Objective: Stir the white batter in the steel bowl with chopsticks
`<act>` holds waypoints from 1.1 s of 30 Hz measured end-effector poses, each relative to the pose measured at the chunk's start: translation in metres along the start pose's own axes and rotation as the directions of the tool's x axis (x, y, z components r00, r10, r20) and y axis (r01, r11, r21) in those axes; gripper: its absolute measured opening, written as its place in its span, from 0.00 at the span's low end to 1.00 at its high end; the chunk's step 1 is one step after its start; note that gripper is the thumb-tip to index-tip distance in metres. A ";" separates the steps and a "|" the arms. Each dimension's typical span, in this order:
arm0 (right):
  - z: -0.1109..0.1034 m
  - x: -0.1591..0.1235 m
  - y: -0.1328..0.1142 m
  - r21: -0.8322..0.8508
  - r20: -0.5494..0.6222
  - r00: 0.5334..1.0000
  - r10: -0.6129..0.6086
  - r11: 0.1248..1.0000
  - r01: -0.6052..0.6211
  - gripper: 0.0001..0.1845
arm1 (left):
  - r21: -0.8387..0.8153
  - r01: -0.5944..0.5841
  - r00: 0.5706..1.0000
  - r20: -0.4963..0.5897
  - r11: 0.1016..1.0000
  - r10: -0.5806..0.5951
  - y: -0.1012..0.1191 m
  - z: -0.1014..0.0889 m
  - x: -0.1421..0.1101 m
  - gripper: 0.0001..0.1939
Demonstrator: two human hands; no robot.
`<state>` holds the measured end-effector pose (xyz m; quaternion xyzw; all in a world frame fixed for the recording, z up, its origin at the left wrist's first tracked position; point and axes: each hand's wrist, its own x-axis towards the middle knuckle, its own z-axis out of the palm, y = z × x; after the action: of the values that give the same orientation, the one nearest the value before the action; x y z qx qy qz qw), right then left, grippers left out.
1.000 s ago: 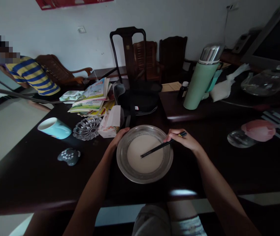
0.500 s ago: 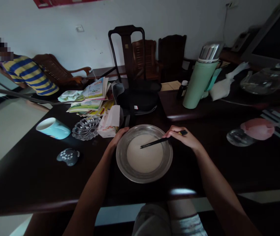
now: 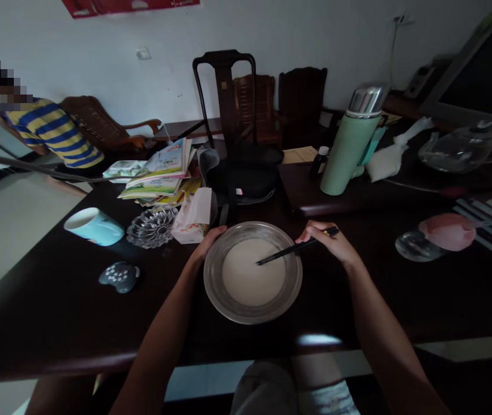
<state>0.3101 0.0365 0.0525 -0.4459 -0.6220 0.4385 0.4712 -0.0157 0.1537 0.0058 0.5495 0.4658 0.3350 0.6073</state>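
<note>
A metal bowl with pale batter stands on the dark table in front of me. My left hand grips the bowl's far left rim, fingers curled over it. My right hand is closed on dark chopsticks, whose tips dip into the batter right of its middle.
Left of the bowl lie a tissue pack, a glass ashtray, a blue mug on its side and a small grey object. Behind stand books, a black bag, a green thermos and chairs. A person in a striped shirt sits at far left.
The chopstick tips have swept through the batter from the left middle towards the right, and my right hand has shifted slightly right. My left hand has stayed on the rim.
</note>
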 end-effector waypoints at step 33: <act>0.004 0.004 0.007 0.017 0.041 0.999 -0.005 1.000 0.004 0.22 | -0.089 0.055 0.997 -0.043 0.995 -0.059 -0.016 -0.009 0.005 0.16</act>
<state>0.3063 0.0413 0.0460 -0.4313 -0.6288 0.4520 0.4629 -0.0244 0.1586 -0.0101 0.5012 0.4799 0.3498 0.6294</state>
